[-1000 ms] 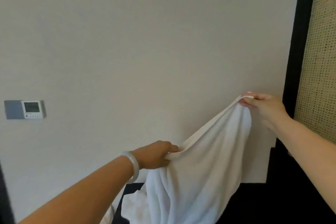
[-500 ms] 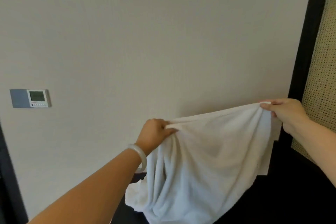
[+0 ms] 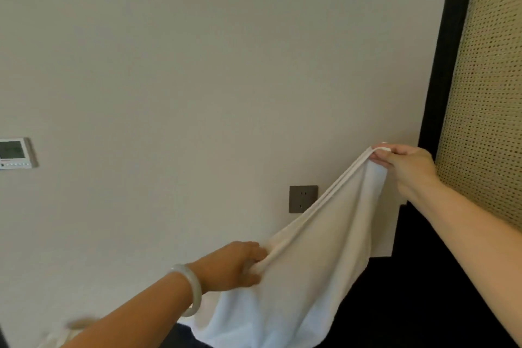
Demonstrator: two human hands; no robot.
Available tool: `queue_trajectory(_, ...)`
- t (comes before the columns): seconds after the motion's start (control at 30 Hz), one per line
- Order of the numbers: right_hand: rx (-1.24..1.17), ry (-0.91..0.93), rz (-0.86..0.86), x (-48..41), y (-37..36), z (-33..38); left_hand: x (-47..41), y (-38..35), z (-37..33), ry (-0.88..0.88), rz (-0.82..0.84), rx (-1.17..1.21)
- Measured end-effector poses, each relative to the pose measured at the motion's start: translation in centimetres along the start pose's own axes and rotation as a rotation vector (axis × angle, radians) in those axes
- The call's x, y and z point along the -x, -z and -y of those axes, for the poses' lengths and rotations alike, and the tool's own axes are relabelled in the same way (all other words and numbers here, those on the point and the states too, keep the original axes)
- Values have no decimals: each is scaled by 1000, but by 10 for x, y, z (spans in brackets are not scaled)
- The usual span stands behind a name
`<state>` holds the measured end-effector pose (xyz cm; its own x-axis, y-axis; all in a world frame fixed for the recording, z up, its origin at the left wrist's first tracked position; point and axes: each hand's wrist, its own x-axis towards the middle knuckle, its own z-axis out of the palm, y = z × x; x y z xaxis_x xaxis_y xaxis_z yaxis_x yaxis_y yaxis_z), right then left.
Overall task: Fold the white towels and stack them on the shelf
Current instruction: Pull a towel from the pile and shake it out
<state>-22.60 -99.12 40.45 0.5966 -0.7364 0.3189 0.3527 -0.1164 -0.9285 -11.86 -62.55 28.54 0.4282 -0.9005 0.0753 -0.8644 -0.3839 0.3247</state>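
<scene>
White towel (image 3: 305, 277), lower centre of frame, soft, limp, light: I hold its hemmed top edge, left hand (image 3: 237, 265) bunching it low, right hand (image 3: 406, 167) pinching the corner high; best gripped at corners.

This looks like a furnished indoor room, perhaps a hotel or home bedroom: a plain cream wall (image 3: 197, 65) carries a dark socket plate (image 3: 303, 198), with a climate-control panel (image 3: 15, 153) far to its left and a black-framed woven cane panel (image 3: 485, 93) to its right.
</scene>
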Motion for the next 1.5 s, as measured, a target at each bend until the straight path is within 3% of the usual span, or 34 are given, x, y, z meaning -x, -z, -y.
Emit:
queue_trajectory(0.2, 35, 90, 93, 9, -18, 8, -1, -33, 1, 74, 23, -122)
queue_trajectory(0.3, 13, 117, 122, 13, -28, 17, -4, -49, -8, 73, 141, -50)
queue_trajectory(0.47, 14, 147, 149, 10, -34, 23, -14, -59, -11, 55, 317, -166)
queue_trajectory(0.57, 19, 153, 125, 4, -31, 24, -16, -53, -2, 178, 367, -186)
queue_trajectory(0.67, -2, 158, 52, -8, -20, 23, -19, -21, 13, 304, 84, -228)
queue_trajectory(0.77, -65, 140, -40, -18, -2, 22, -17, 40, 30, 429, -384, -152)
queue_trajectory(0.87, -62, 101, -48, -17, 10, 15, -6, 97, 43, 406, -797, -278)
queue_trajectory(0.9, -54, 87, -45, -15, 12, 11, -2, 105, 46, 412, -791, -295)
queue_trajectory(1.0, 18, 37, -13, -8, 12, -5, 5, 93, 46, 508, -304, -376)
queue_trajectory(1.17, 144, 27, 19, 1, 13, -23, 25, 71, 49, 453, -239, 223)
queue_trajectory(1.23, 125, 20, 13, -1, 14, -25, 30, 60, 49, 430, -115, 377)
queue_trajectory(1.37, 154, 20, 46, -3, 14, -29, 33, 29, 44, 432, 116, 265)
queue_trajectory(1.5, 185, 16, 60, 0, 5, -36, 21, 2, 33, 386, 70, -71)
